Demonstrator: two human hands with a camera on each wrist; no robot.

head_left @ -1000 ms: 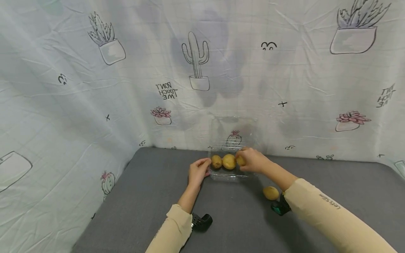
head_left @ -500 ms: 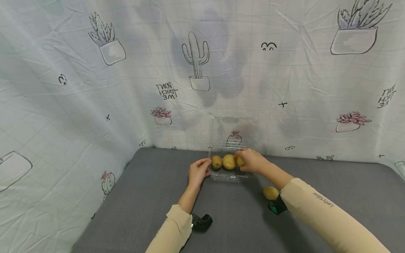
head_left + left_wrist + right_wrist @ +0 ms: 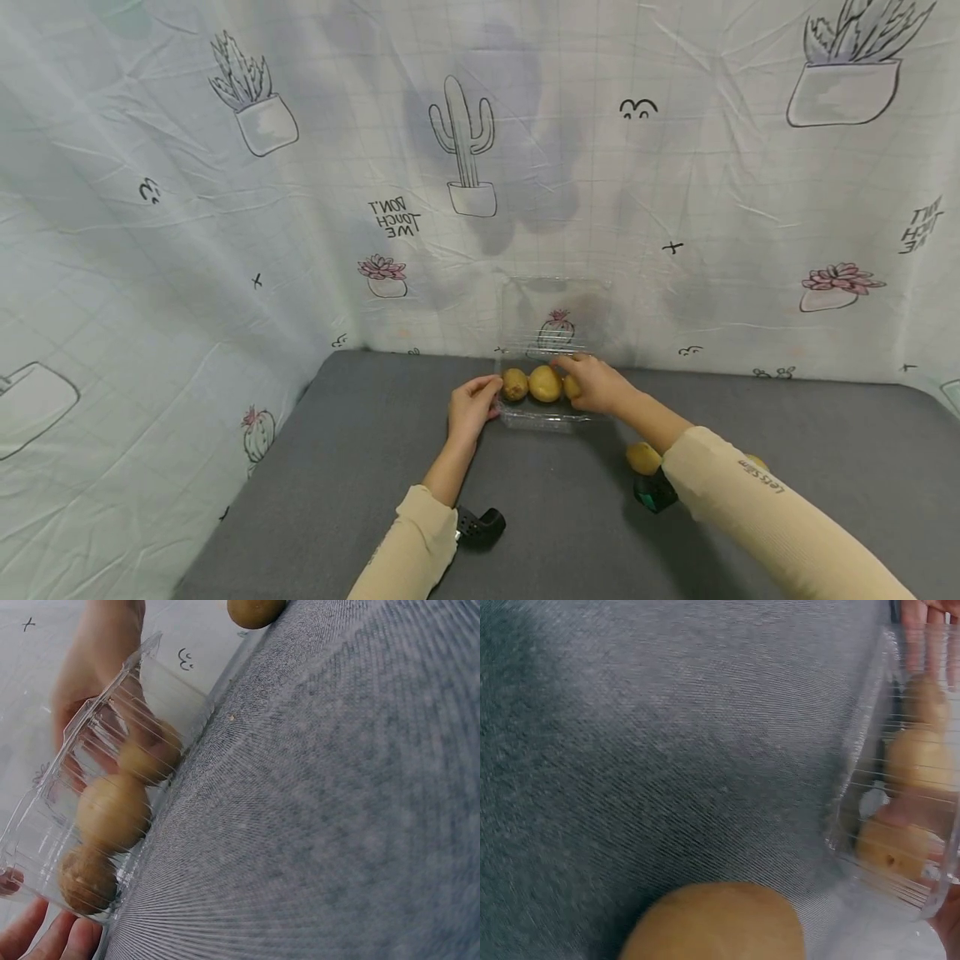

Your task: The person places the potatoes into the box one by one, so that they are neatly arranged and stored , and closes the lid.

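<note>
A clear plastic container (image 3: 551, 417) with its lid (image 3: 528, 304) raised stands near the back of the table. Inside it, a brown potato (image 3: 514, 384), a larger yellow potato (image 3: 545, 383) and a third potato (image 3: 572, 388) lie in a row. My left hand (image 3: 471, 410) pinches the container's left edge, with the fingers outside the wall in the left wrist view. Reaching in from the right, my right hand (image 3: 596, 385) holds the third potato, which it partly hides. Through the ribbed wall, that potato (image 3: 894, 849) shows against the fingers in the right wrist view.
On the grey table (image 3: 360, 467), one potato (image 3: 642, 458) lies under the right forearm. Another yellowish thing (image 3: 757, 461) peeks out behind the right sleeve. A printed white curtain (image 3: 675, 208) hangs right behind the container. Dark wrist devices sit at both cuffs.
The right hand's fingers have shifted slightly over the third potato, which now shows a little more. The right sleeve has moved slightly, uncovering the yellowish thing behind it. The left hand stays in place.
</note>
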